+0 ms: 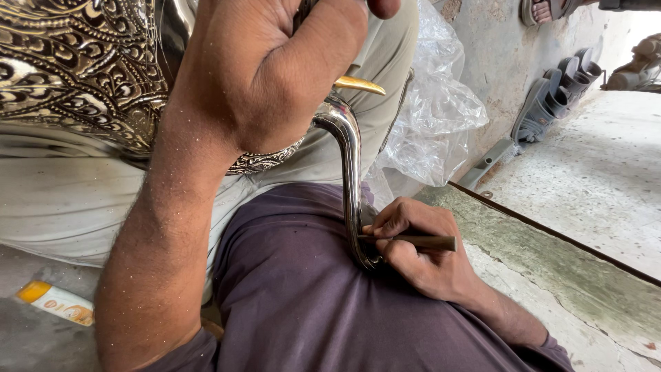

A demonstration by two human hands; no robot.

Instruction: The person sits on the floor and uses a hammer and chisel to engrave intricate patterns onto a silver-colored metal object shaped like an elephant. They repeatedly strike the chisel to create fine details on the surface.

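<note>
My left hand [275,76] is closed around the top of an ornate engraved metal vessel [76,69], which lies across my lap at the upper left. Its long curved silver handle [351,172] runs down from my left hand to my thigh. A gold pointed tip [361,85] juts out just below my left hand. My right hand [420,251] grips a thin dark metal tool [420,242], with its point pressed against the lower curl of the handle. Purple cloth [303,289] over my leg lies under the work.
Crumpled clear plastic [434,117] sits behind the handle. Grey sandals [558,96] lie along a concrete step at the right, and another person's sandalled foot [544,10] shows at the top. A white and orange tube [55,301] lies on the floor at the lower left.
</note>
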